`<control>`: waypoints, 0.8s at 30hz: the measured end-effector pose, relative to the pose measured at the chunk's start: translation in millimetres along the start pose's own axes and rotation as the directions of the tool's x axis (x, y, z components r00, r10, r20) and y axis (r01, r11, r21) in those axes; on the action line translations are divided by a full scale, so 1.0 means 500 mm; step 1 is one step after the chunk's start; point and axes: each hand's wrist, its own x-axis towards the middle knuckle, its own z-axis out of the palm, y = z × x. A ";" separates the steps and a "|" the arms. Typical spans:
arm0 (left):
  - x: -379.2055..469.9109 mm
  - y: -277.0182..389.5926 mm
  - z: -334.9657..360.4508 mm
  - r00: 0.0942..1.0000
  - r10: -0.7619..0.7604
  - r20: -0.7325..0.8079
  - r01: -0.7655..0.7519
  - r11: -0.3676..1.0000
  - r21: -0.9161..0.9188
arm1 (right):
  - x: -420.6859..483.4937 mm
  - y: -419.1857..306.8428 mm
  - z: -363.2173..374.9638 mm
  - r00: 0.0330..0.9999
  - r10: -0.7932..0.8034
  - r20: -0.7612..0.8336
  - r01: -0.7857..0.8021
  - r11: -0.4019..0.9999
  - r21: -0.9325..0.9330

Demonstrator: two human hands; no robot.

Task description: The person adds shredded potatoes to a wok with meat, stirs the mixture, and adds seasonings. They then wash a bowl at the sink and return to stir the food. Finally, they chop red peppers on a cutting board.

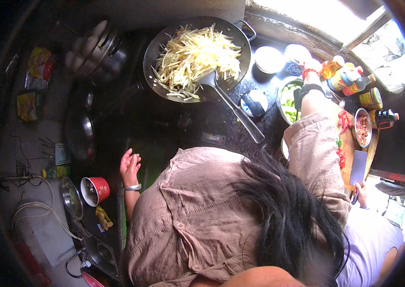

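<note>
My left hand (130, 165) hangs at my side with nothing in it, fingers loosely bent and apart, a silver bracelet on the wrist. Reaching far forward on the right, my right hand (311, 64) is at a blue-and-white container (293, 64), close to several sauce bottles. Glare hides its fingers, so whether it touches or grips anything is unclear. Ahead of me sits a wok (151, 73) heaped with pale shredded strips (202, 53), probably potato. A metal spatula (233, 104) rests in it, its handle sticking out toward me. Beneath my right forearm is a bowl of cut green vegetables (288, 102).
On the right, a co-worker's hand (360, 192) holds a cleaver (358, 166) over a wooden cutting board (348, 143) with chopped peppers. Near it stand a bowl of meat (362, 127) and sauce bottles (346, 79). A red tub (100, 191) and a sink (102, 254) lie left.
</note>
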 end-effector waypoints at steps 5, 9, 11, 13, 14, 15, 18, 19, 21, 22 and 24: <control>-0.001 0.001 0.006 1.000 0.008 0.013 -0.008 1.000 0.002 | -0.019 0.002 -0.016 1.000 0.015 -0.020 -0.009 0.961 0.278; -0.003 -0.001 0.005 1.000 0.013 0.010 -0.013 1.000 0.005 | -0.044 -0.001 -0.034 0.999 0.047 -0.027 -0.028 0.872 0.489; -0.005 -0.003 0.002 1.000 0.006 0.014 -0.006 1.000 0.002 | -0.057 -0.003 -0.039 0.998 0.064 -0.021 -0.041 0.822 0.568; -0.005 -0.006 0.000 1.000 0.000 0.026 0.000 1.000 -0.008 | -0.070 -0.005 -0.041 0.997 0.075 -0.009 -0.052 0.762 0.645; -0.005 -0.008 -0.001 0.999 0.005 0.033 -0.005 1.000 -0.014 | -0.077 -0.005 -0.043 0.996 0.085 -0.009 -0.057 0.735 0.676; -0.004 -0.011 -0.002 0.999 0.011 0.040 -0.010 1.000 -0.021 | -0.082 -0.008 -0.044 0.996 0.091 0.000 -0.065 0.709 0.702; -0.002 -0.018 -0.007 0.998 0.019 0.054 -0.018 0.999 -0.029 | -0.086 -0.034 -0.052 0.995 0.099 0.013 -0.073 0.629 0.774; -0.001 -0.020 -0.009 0.998 0.018 0.055 -0.017 0.999 -0.030 | -0.080 -0.054 -0.055 0.996 0.088 0.019 -0.067 0.592 0.803; 0.001 -0.024 -0.014 0.997 0.023 0.068 -0.023 1.000 -0.004 | -0.064 -0.112 -0.056 0.998 0.054 0.043 -0.065 0.525 0.849; 0.002 -0.025 -0.018 0.998 0.008 0.054 -0.009 1.000 0.021 | -0.060 -0.144 -0.056 0.997 0.020 0.071 -0.071 0.507 0.859; 0.004 -0.027 -0.022 0.997 0.027 0.072 -0.028 0.999 0.014 | -0.055 -0.228 -0.044 0.987 -0.084 0.136 -0.080 0.472 0.878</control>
